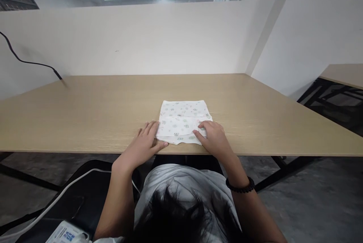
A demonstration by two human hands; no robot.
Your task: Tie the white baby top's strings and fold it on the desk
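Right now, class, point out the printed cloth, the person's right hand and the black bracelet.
Printed cloth (181,123), head view: near its middle.
Right hand (214,138), head view: back of the hand.
Black bracelet (240,189), head view: middle of its visible band.

The printed cloth (184,109) in front of you looks like thin, soft fabric, matt and faintly creased. Your table (113,99) has a wood-look top, pale and fine-grained, with a low satin sheen. The wall (159,39) behind it is smooth and matt, like paint. Your shirt (176,173) is matt, wrinkled fabric; your bracelet (241,189) is of dark, slightly shiny beads. The white cable (68,187) beside you looks like smooth plastic, and the floor (309,186) is dull and mottled, like concrete.
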